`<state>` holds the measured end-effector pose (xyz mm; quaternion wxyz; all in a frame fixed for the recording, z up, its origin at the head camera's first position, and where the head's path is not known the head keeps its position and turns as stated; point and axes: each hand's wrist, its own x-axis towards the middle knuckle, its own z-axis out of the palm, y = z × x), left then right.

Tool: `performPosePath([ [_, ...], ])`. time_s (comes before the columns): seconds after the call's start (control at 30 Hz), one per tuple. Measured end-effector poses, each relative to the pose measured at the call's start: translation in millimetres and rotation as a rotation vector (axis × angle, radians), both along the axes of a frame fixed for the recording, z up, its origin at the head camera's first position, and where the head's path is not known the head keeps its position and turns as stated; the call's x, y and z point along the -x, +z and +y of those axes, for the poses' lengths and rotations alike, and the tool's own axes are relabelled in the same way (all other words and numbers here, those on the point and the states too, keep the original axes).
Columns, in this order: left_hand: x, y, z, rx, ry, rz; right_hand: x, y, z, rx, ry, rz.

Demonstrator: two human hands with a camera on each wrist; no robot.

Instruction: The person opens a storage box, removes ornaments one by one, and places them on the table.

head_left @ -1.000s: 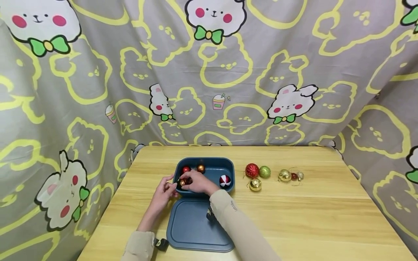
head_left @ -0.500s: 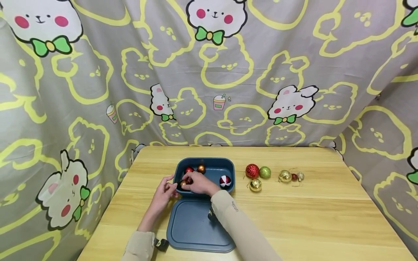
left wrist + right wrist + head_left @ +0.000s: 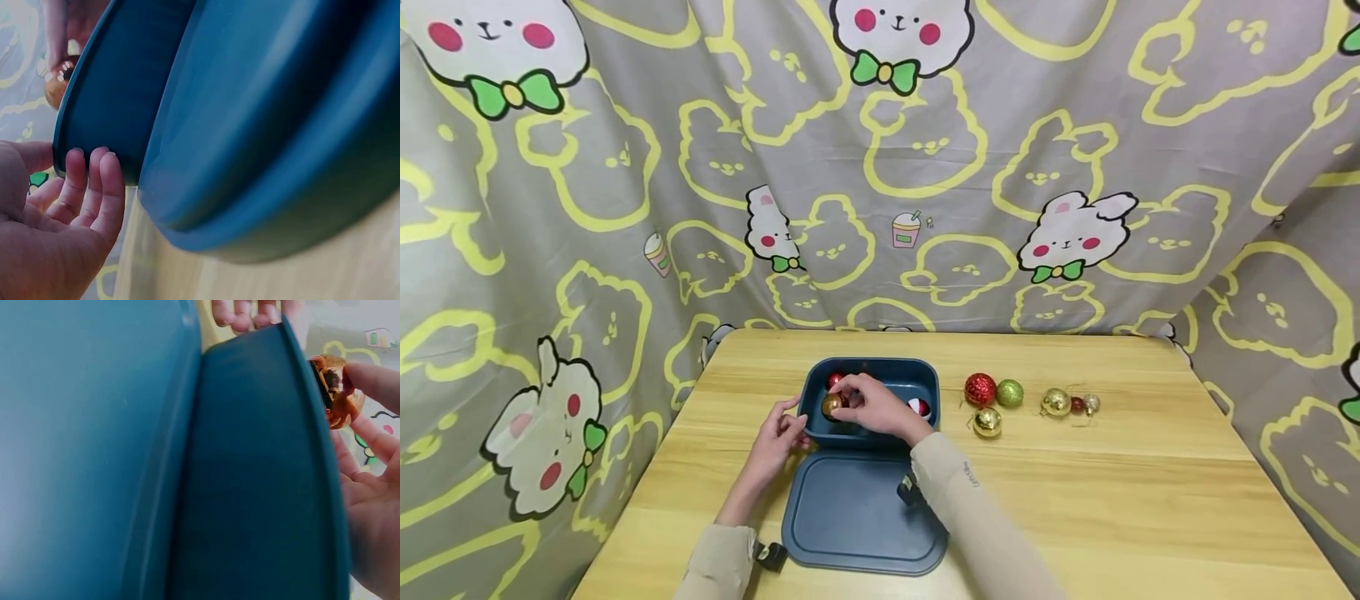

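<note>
In the head view, my right hand (image 3: 883, 408) pinches a shiny copper-gold Christmas ball (image 3: 832, 406) over the left part of a dark blue box (image 3: 898, 372). The right wrist view shows the same bauble (image 3: 350, 415) between thumb and fingers, just past the box rim. My left hand (image 3: 780, 435) grips the box's left front corner. In the left wrist view its thumb lies at the rim and its fingers (image 3: 107, 194) press the outer wall. Inside the box are a red ball (image 3: 835, 381) and a red-and-white ball (image 3: 919, 407), partly covered by the right hand.
A flat blue lid (image 3: 865, 512) lies in front of the box. To the right on the wooden table (image 3: 1120, 508) sit a red glitter ball (image 3: 980, 390), a green ball (image 3: 1010, 392), a gold ball (image 3: 987, 422), a pale gold ball (image 3: 1056, 402) and smaller ornaments (image 3: 1092, 403).
The right hand has lifted the copper-gold ball from the box's left front corner and shifted slightly right and up. The left hand has stayed at the box corner.
</note>
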<state>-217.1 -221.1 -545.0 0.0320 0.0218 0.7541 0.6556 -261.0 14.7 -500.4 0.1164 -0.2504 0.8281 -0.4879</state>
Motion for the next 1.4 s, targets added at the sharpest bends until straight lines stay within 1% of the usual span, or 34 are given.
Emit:
performPosePath([
  [0.17, -0.7, 1.2, 0, -0.003, 0.0, 0.013, -3.2, 8.8, 14, 0.061, -0.001, -0.017],
  [0.4, -0.4, 2.1, 0, -0.029, -0.006, -0.003, -6.4, 14.3, 39, 0.083, -0.02, -0.007],
  [0.63, -0.5, 1.8, -3, 0.002, 0.0, 0.008, -12.1, 18.4, 67, 0.104, -0.039, -0.012],
  [0.77, -1.3, 2.8, -2, 0.004, 0.019, 0.005, -15.7, 18.8, 84, 0.125, -0.038, -0.023],
  [0.87, -1.4, 2.8, -1, 0.003, 0.014, -0.001, -20.9, 21.5, 100, 0.112, -0.041, -0.032],
  [0.97, -0.5, 2.1, 1, 0.004, 0.0, -0.001, -26.9, 25.1, 121, 0.08, -0.069, -0.043],
  [1.07, 0.0, 2.0, 1, -0.004, 0.013, -0.004, -30.7, 26.4, 143, 0.05, -0.108, -0.03],
  [1.17, -1.0, 4.5, 1, -0.017, 0.021, -0.003, -33.0, 24.1, 165, 0.036, -0.156, -0.022],
  [1.3, -2.4, 7.1, 1, -0.024, -0.006, -0.003, -38.5, 20.2, 196, 0.033, -0.214, -0.036],
  [1.4, -2.7, 7.4, 1, -0.018, -0.013, -0.006, -44.0, 19.7, 215, 0.026, -0.24, -0.043],
])
